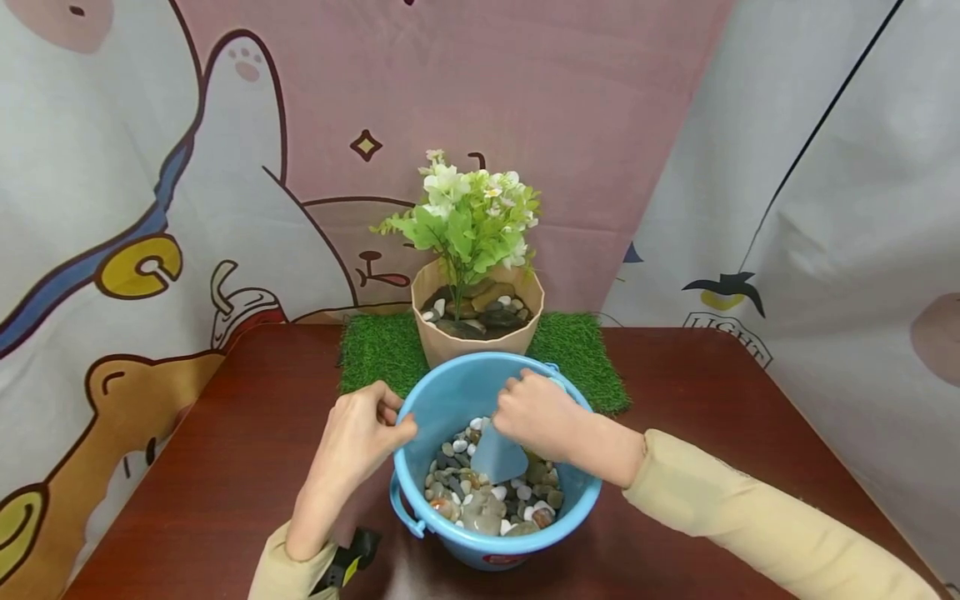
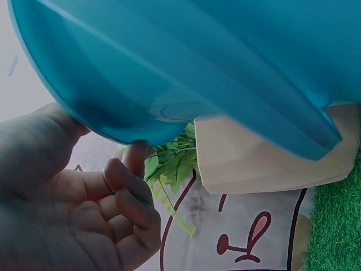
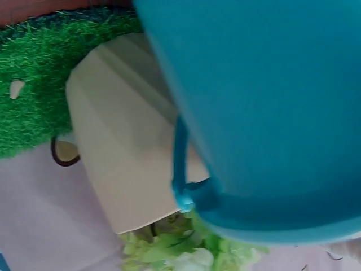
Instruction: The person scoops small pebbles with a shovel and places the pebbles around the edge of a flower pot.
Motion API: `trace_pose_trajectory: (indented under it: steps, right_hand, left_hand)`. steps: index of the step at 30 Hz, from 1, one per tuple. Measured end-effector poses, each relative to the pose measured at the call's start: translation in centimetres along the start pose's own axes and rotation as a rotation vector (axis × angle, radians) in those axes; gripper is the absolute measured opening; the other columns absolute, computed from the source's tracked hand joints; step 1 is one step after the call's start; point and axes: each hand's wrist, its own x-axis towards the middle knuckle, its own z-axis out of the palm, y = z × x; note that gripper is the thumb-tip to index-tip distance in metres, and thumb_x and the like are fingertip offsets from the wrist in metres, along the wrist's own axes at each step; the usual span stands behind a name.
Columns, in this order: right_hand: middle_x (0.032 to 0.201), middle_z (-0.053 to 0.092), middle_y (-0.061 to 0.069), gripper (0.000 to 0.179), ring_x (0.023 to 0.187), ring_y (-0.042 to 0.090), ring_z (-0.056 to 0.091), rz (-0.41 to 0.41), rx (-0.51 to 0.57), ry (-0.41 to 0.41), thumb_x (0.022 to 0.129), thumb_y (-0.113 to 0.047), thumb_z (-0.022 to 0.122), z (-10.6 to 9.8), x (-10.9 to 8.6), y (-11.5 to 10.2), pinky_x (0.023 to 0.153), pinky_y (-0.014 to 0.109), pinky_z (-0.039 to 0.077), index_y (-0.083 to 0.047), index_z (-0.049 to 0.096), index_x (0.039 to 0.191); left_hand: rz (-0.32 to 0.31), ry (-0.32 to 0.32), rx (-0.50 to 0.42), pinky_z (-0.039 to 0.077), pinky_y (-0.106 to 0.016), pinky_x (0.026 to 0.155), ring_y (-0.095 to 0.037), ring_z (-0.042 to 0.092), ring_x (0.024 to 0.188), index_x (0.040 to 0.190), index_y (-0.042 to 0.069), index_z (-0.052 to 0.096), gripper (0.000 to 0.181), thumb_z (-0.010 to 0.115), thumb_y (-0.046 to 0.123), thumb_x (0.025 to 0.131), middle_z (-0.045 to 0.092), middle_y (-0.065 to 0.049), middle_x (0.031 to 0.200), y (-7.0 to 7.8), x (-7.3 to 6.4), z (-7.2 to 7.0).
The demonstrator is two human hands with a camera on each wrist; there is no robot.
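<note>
A light blue bucket (image 1: 517, 546) stands on the table with several wet pebbles (image 1: 480, 508) in its bottom. At its left rim my left hand (image 1: 356, 437) pinches the edge between thumb and fingers; the left wrist view shows the hand (image 2: 84, 203) at the rim from below. Over the bucket's inside, my right hand (image 1: 536, 417) grips a small blue shovel (image 1: 498, 457), its blade tilted down against the pebbles. The fist hides the shovel's handle. The right wrist view mostly shows the bucket's outer wall (image 3: 271, 124).
Right behind the bucket, a beige flowerpot (image 1: 480, 346) holds stones and a white-flowered leafy plant (image 1: 465, 221). It stands on a green grass mat (image 1: 577, 358). The bucket's handle (image 1: 405, 512) hangs at its left. A printed cloth (image 1: 585, 125) covers the wall behind the brown table (image 1: 255, 417).
</note>
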Motion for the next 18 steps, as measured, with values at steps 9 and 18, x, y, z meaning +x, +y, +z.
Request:
trace_pose_trajectory:
  steps: [9,18]
  right_hand:
    - [0.054,0.052,-0.006,0.026,0.048,0.013,0.040,0.012,0.118,-0.037,0.065,-0.020,0.078,0.7,-0.3,0.6,0.047,0.027,0.029,-0.023,0.054,0.054]
    - [0.052,0.034,-0.008,0.028,0.052,0.011,0.023,0.038,0.295,-0.108,0.066,-0.020,0.077,1.5,-0.3,0.4,0.050,0.024,0.016,-0.023,0.050,0.059]
  left_hand:
    - [-0.009,0.000,0.003,0.043,-0.025,0.058,-0.008,0.053,0.059,0.080,0.006,0.065,0.011,0.064,0.009,0.069,0.063,-0.002,0.069,-0.1,0.0,0.0]
    - [0.005,0.007,0.011,0.044,-0.025,0.058,-0.008,0.054,0.059,0.080,0.006,0.065,0.011,0.064,0.009,0.070,0.063,-0.001,0.069,-0.1,0.0,0.0]
